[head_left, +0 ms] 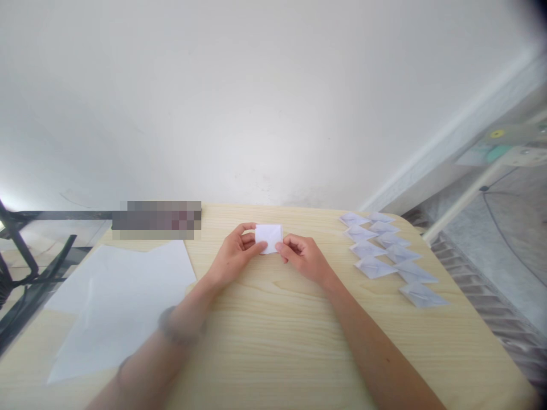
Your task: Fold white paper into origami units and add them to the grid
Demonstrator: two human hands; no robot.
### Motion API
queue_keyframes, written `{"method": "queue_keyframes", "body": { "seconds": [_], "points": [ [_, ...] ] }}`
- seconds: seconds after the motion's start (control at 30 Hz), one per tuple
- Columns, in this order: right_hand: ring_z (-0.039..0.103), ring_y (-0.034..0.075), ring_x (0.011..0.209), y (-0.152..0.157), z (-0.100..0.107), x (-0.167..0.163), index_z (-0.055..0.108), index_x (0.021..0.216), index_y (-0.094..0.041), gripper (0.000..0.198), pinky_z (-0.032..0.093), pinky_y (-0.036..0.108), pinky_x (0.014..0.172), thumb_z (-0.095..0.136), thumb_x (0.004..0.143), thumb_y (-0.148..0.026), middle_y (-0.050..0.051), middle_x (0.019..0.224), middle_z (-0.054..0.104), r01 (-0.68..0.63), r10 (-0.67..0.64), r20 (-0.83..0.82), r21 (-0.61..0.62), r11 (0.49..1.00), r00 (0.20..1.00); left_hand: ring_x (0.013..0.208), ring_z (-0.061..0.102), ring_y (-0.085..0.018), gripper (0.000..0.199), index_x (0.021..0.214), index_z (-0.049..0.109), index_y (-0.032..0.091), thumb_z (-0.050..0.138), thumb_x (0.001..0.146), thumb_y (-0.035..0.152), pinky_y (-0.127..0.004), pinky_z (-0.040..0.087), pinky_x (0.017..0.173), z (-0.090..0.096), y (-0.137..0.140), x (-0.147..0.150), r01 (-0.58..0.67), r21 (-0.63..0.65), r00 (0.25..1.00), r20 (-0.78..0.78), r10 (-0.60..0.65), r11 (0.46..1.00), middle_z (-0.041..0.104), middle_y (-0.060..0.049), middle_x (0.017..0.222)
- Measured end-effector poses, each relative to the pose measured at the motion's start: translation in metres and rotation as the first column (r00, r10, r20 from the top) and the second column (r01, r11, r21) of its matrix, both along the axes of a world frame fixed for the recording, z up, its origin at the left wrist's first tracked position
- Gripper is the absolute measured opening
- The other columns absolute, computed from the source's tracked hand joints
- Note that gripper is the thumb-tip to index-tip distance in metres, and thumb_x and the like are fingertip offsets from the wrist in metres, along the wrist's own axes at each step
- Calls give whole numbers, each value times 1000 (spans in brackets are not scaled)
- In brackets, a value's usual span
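A small square of folded white paper (269, 236) is held up between both hands, above the middle of the wooden table (273, 336). My left hand (236, 250) grips its left side, thumb on the near face and fingers behind. On the lower right corner, my right hand (303, 256) pinches the paper between thumb and fingers. A faint diagonal crease shows on the face towards me. The fingertips behind the paper are hidden.
Two columns of folded white paper pieces (375, 267) lie along the table's right side. Larger white sheets (123, 307) lie at the left. A blurred-out patch (156, 220) covers something at the back left. A white wall (265, 102) rises behind the table.
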State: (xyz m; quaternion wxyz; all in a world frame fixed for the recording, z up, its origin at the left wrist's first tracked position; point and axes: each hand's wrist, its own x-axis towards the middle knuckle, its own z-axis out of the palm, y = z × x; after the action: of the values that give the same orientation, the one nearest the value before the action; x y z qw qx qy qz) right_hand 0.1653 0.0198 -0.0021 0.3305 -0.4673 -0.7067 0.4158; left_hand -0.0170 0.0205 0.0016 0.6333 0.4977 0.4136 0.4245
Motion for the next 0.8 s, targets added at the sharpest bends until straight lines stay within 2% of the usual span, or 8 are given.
{"method": "queue_keyframes", "body": {
  "seconds": [0.17,0.37,0.47,0.63,0.8],
  "points": [
    [36,5,44,-1,2,1,52,58,-15,29,27,19,43,51,78,-36,-3,51,51,-13,14,8,-20,1000,1000,78,61,-17,42,109,47,17,63,72,30,-30,46,74,3,0,-2,5,-16,999,-32,-5,1000,66,-6,88],
    [35,5,45,-4,3,1,57,60,-15,29,27,19,44,50,80,-36,-2,54,54,15,-15,3,6,1000,1000,79,61,-18,27,91,62,13,66,68,28,-30,47,75,4,-1,-2,77,-13,995,-58,-77,997,68,-7,86],
    [35,5,44,-4,3,0,57,59,-15,30,26,19,43,49,80,-35,-2,53,54,5,-5,16,15,1000,1000,77,61,-18,26,88,64,13,66,68,29,-30,48,74,3,-1,-2,67,-9,996,-55,-67,998,68,-6,86],
    [35,6,44,-3,3,1,59,61,-15,28,27,19,44,51,78,-37,-2,55,55,-15,15,26,9,1000,1000,80,61,-19,33,96,62,13,63,71,34,-31,47,77,6,-3,1,29,24,998,-65,-27,999,67,-8,92],
    [35,6,45,-2,1,2,60,60,-15,27,27,20,45,52,77,-34,-2,53,52,-32,30,57,37,999,998,87,60,-20,33,95,62,14,62,71,37,-31,45,78,8,-4,2,72,32,994,-81,-69,997,67,-7,92]
  ]
}}
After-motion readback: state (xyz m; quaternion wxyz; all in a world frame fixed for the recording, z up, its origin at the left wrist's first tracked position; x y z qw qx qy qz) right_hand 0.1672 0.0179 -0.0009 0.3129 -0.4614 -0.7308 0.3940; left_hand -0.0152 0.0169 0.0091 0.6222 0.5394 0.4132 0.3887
